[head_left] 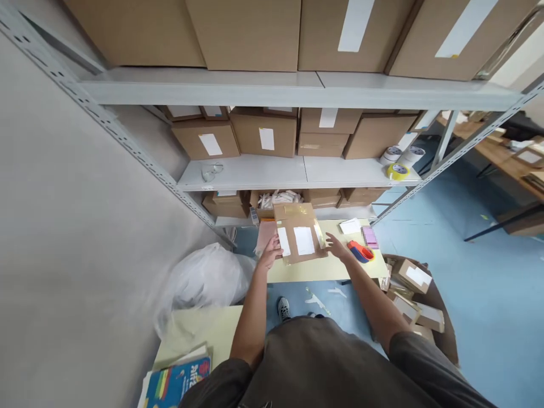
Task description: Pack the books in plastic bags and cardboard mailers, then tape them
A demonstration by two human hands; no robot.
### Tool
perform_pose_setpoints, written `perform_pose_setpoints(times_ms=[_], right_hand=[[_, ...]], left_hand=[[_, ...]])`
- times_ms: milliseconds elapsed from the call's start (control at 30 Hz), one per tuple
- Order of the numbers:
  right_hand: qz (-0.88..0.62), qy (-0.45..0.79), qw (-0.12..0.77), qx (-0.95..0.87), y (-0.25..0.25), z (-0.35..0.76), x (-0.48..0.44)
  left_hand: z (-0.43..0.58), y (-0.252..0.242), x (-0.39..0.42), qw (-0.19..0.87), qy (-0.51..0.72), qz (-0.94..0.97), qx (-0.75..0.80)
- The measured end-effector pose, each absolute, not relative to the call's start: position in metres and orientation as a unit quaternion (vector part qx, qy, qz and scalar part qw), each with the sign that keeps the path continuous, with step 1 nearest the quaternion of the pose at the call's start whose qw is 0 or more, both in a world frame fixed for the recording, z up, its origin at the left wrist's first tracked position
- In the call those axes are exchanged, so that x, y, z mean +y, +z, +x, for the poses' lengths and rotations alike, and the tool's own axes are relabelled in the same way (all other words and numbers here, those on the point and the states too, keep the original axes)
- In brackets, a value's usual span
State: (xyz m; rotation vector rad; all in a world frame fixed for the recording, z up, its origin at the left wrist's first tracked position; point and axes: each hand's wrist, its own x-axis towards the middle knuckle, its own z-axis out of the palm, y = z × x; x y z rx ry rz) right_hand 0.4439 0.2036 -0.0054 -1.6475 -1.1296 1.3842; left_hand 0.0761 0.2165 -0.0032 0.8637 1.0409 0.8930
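1. Left hand (271,253) was at the packet's left edge, fingers (276,244) closed on the flat cardboard packet (300,242), which seemed held there, though the grip was partly hidden.
2. Right hand (339,247) was open, fingers (329,241) spread at the packet's right edge, touching it or just beside it; the view could not settle which.
3. Good handling here likely meant a firm left hold so the packet did not slide, with the right fingers kept off the clear tape strips (318,235) and white labels (304,240).
4. The packet lay between both hands on the pale yellow counter (297,273), its left side overlapping a pink sheet (266,235).
5. An orange and blue tape dispenser (360,252) sat just right of the right hand, near a stack of pink sticky notes (369,237) and a white paper slip (350,226).
6. Behind stood a metal shelf (297,173) with tape rolls (393,154) and cardboard boxes (266,133).
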Motion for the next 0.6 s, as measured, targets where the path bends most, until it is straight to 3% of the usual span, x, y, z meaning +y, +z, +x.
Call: perform_pose_setpoints(times_ms=[267,433,600], right_hand=[[-0.678,0.415,0.310,-0.522,-0.082,0.393,0.119],[-0.702,0.346,0.370,-0.501,-0.090,0.409,0.121],[-0.699,0.369,0.381,-0.479,-0.081,0.482,0.120]], left_hand=[[0.211,-0.055,0.194,0.613,0.420,0.345,0.574],[0.249,-0.065,0.190,0.588,0.386,0.409,0.581],[0.213,-0.047,0.261,0.483,0.377,0.454,0.647]])
